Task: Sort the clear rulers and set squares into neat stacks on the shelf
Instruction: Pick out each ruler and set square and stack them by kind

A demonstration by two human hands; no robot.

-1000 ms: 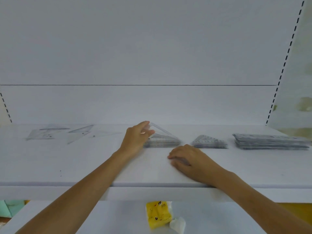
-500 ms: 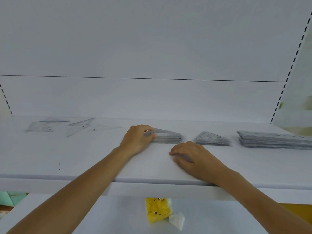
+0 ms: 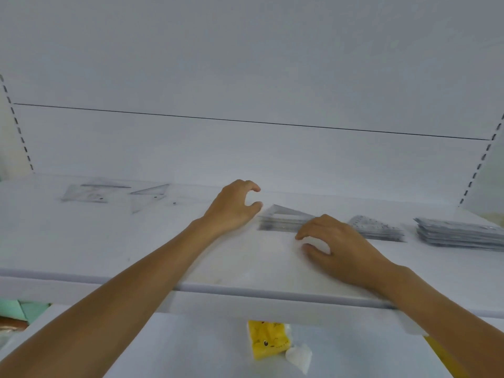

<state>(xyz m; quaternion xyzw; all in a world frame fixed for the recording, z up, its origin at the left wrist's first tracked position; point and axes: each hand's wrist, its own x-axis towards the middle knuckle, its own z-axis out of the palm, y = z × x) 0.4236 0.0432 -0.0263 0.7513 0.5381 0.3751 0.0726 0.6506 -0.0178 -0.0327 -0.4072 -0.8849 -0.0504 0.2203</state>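
A stack of clear set squares (image 3: 283, 221) lies flat at the middle of the white shelf (image 3: 109, 249). My left hand (image 3: 234, 208) hovers just left of it, fingers curled apart and holding nothing. Resting on the shelf in front of the stack's right end is my right hand (image 3: 335, 244), fingers bent, empty. A second, smaller set-square stack (image 3: 377, 230) lies to the right. At the far right is a thick stack of rulers (image 3: 461, 234). Loose clear set squares (image 3: 90, 192) and another loose one (image 3: 150, 195) lie at the back left.
The shelf's back wall and perforated uprights (image 3: 477, 170) bound the space. On the lower shelf sits a yellow packet (image 3: 267, 339) beside a small white piece (image 3: 298, 356). Green and brown items (image 3: 24, 312) show at the lower left.
My left hand laid the set square it held flat on the middle stack, then let go and lifted slightly away to the left. My right hand stayed in place.
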